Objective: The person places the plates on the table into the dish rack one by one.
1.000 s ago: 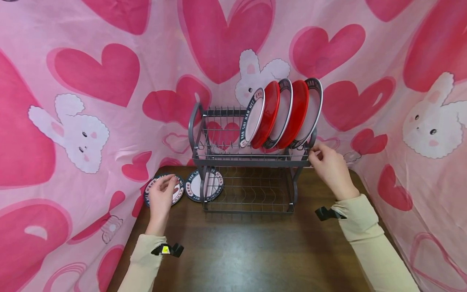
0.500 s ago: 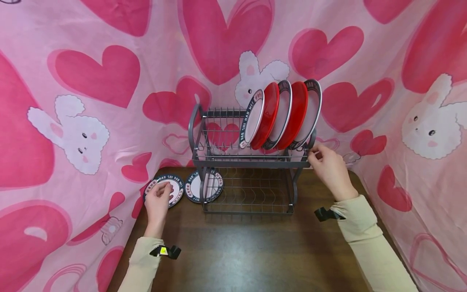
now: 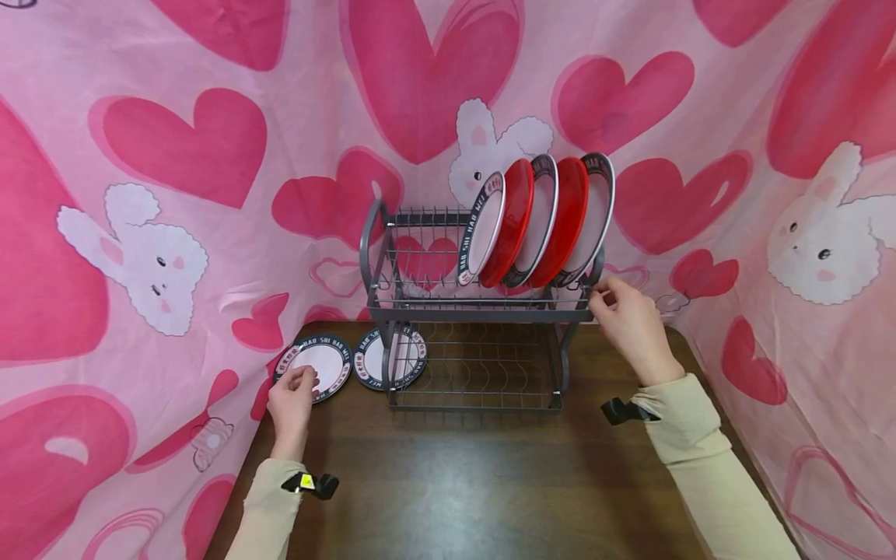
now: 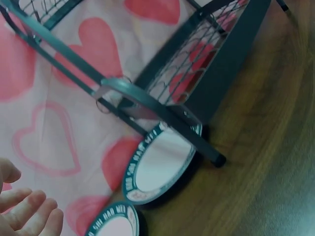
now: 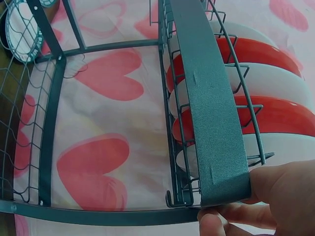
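A dark grey two-tier dish rack (image 3: 483,314) stands on the table. My right hand (image 3: 633,327) grips the front right corner of its upper tier; in the right wrist view, the thumb and fingers (image 5: 248,216) lie on either side of the frame bar. Upright in the upper tier lean several plates, white ones with dark lettered rims (image 3: 483,233) alternating with red plates (image 3: 514,225). My left hand (image 3: 290,400) hovers over the near edge of a white plate (image 3: 325,362) at the far left, fingers loosely bent, holding nothing. Beside that lies another white plate (image 3: 371,362), partly behind the rack's left leg.
Pink cloth (image 3: 189,272) with hearts and rabbits hangs around the back and both sides. Brown wooden table top (image 3: 448,474) spreads in front of the rack. The rack's lower tier (image 3: 483,365) is bare wire mesh.
My left hand has drawn back toward me and slightly left, uncovering more of the far-left plate. The right hand keeps its hold on the rack corner; rack and plates stay put.
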A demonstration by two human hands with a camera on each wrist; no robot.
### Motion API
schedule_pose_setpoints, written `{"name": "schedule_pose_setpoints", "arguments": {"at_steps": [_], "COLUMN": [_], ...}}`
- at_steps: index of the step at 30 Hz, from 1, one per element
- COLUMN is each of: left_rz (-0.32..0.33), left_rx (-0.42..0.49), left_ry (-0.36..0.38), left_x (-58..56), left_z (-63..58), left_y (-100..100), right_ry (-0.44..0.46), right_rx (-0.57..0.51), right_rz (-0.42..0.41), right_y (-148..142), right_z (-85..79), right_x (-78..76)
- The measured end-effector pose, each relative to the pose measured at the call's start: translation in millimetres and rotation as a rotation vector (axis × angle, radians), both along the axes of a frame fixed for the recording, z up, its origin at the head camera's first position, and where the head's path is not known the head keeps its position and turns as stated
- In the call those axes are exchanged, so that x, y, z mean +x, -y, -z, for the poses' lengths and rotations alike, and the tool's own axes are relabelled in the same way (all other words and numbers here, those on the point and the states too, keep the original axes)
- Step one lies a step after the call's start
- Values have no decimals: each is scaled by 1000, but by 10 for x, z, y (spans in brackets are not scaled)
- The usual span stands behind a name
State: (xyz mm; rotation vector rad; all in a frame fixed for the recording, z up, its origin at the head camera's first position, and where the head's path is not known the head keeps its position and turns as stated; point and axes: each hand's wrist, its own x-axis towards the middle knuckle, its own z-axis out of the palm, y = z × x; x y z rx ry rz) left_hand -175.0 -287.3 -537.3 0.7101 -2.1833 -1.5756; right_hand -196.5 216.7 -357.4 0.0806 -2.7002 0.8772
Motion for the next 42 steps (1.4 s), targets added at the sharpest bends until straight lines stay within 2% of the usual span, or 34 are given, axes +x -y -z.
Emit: {"name": "schedule_pose_setpoints", "arguments": {"at_steps": [9, 18, 24, 31, 37, 42], "left_rz": [-57, -146, -171, -179, -194, -240], "left_rx": [-21, 12, 47, -19, 34, 111], "left_ry": [50, 109, 152, 168, 174, 178], "left_x": [-17, -16, -17, -39, -49, -53], "left_z": [179, 426, 568, 682, 767, 831], "left_y": [98, 222, 288, 347, 416, 472], "right_ry": [-1, -8, -7, -6, -7, -1], "right_rx": [6, 6, 10, 19, 18, 13], "right_rz": [12, 15, 16, 14, 12, 10], "right_y": [8, 12, 22, 14, 12, 21], "right_z": [14, 21, 16, 2, 0, 1], "right_x": [-7, -12, -8, -5, -2, -4]}}
